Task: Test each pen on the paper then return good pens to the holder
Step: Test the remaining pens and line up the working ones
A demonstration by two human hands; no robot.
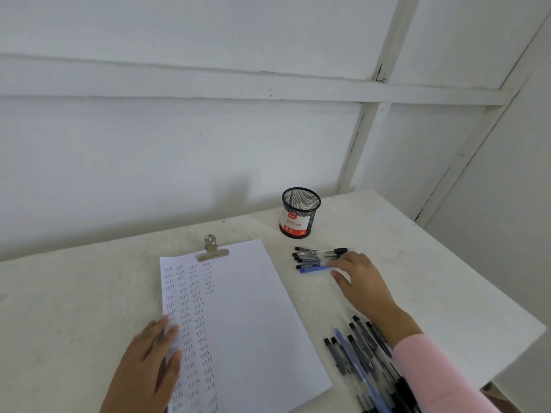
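A white sheet of paper (pixel 253 317) lies on the table under a metal clip (pixel 212 248), its left part filled with columns of small test marks. My left hand (pixel 149 362) rests flat on the paper's left edge. A black mesh pen holder (pixel 299 213) stands behind the paper to the right; I see no pens in it. Below it lies a small group of pens (pixel 316 259), among them a blue one (pixel 313 270). My right hand (pixel 357 278) reaches to this group, its fingertips touching the pens' right ends.
A larger pile of black and blue pens (pixel 360 359) lies at the lower right, partly under my pink-sleeved right forearm. The white table (pixel 432 278) ends in an edge on the right. A white panelled wall rises right behind the table.
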